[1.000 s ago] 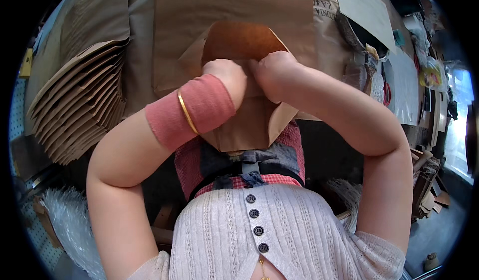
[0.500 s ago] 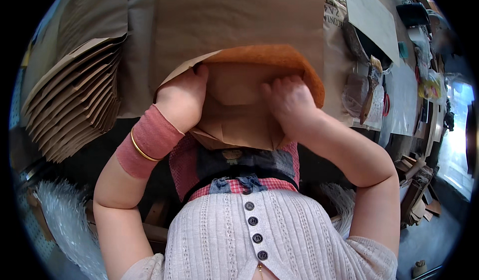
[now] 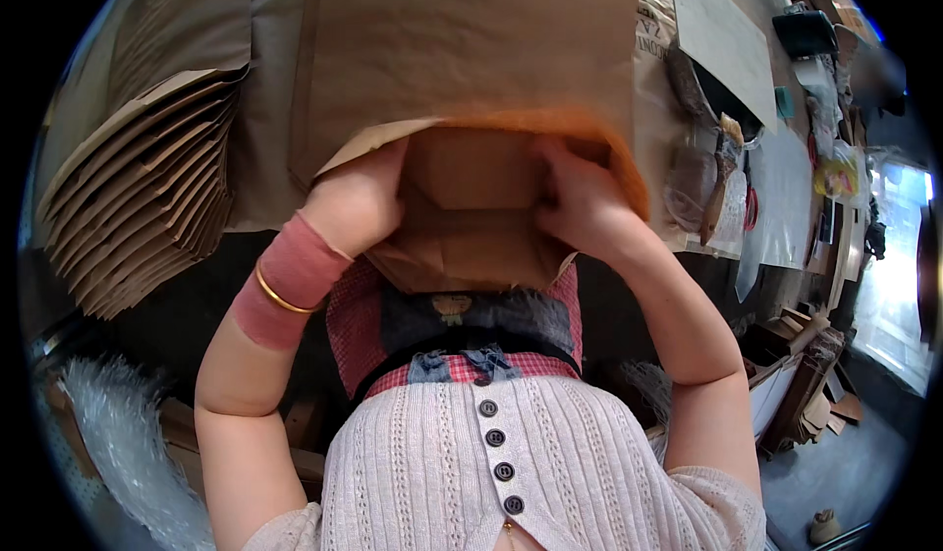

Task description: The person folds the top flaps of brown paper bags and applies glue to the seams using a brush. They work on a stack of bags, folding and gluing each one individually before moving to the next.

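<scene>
A large brown kraft paper bag [image 3: 471, 50] lies on the worktop in front of me, its open end facing my body. The mouth gapes, with an orange-lit upper edge at the right and a folded lower edge over my apron. My left hand [image 3: 359, 202], with a pink wristband and gold bangle, reaches in at the mouth's left side; its fingertips are hidden under the paper. On the right side of the mouth, my right hand [image 3: 589, 202] is curled, thumb and fingers closed against the inner paper fold.
A fanned stack of folded brown paper bags [image 3: 147, 197] overhangs the worktop at the left. To the right lie a wooden-handled brush [image 3: 725, 173], red-handled scissors [image 3: 751, 207] and a pale flat board [image 3: 722, 40]. Shredded clear plastic strands [image 3: 128, 443] hang at lower left.
My right hand has shifted slightly and turned, its thumb now showing lower inside the mouth. The bag's upper edge has dropped a little. My left hand has gone slightly deeper under the paper.
</scene>
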